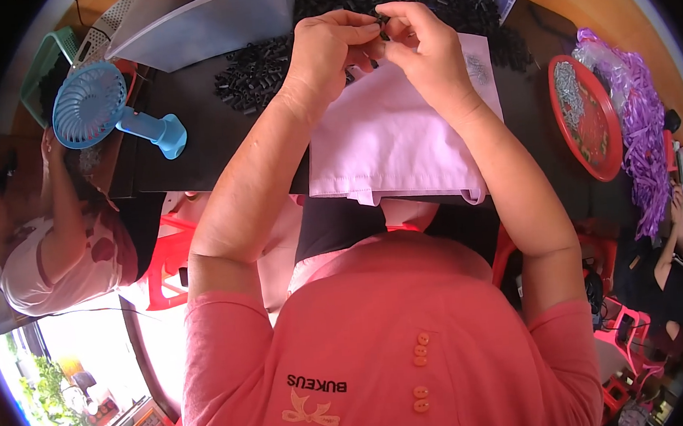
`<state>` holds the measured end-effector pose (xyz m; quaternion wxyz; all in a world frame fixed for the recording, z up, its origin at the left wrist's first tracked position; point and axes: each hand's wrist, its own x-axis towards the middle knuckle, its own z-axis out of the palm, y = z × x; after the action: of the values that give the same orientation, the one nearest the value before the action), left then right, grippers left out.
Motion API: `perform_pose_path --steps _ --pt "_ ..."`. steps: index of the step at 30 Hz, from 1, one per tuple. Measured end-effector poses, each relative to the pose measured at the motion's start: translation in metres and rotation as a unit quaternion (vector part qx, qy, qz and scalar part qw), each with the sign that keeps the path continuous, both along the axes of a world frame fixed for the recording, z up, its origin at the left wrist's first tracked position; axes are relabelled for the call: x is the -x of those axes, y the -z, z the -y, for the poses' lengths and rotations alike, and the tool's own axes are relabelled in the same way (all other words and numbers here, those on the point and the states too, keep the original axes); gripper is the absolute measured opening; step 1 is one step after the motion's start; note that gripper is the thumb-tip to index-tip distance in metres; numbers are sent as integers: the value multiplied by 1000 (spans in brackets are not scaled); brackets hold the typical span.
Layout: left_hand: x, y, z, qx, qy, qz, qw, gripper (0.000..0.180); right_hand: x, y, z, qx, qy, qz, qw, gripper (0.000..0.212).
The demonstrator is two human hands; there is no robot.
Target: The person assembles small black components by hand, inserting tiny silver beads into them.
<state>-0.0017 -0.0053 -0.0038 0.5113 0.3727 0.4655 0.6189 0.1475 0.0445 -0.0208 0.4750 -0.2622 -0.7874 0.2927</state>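
Both my hands meet at the far side of the table, above a pink cloth (399, 134). My left hand (336, 43) pinches a small black part (381, 22) between thumb and fingertips. From the other side, my right hand (428, 52) closes its fingers on the same part, which is mostly hidden by the fingertips. Loose black cylindrical pieces (257, 78) lie heaped beside my left wrist. Some small metal pins (476, 69) rest on the cloth close to my right wrist.
A translucent bin (209, 20) stands at the far left, with a blue fan (100, 107) nearer. To the right are a red tray (601, 127) holding metal pins and a bundle of purple strips (643, 136). Other people work at both sides.
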Motion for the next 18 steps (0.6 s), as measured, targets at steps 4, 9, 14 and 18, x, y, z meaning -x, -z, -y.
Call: perform_pose_path --steps 4,9,14,18 --pt "1 5 -2 24 47 14 998 15 4 5 -1 -193 107 75 973 32" --pt "-1 0 2 25 62 39 997 17 4 5 -6 -273 133 87 949 30" --pt "-2 -6 4 24 56 74 995 21 -5 -2 -11 -307 132 61 940 28" --pt "-3 -10 5 19 91 52 994 24 -7 -7 -9 -325 116 61 937 26"
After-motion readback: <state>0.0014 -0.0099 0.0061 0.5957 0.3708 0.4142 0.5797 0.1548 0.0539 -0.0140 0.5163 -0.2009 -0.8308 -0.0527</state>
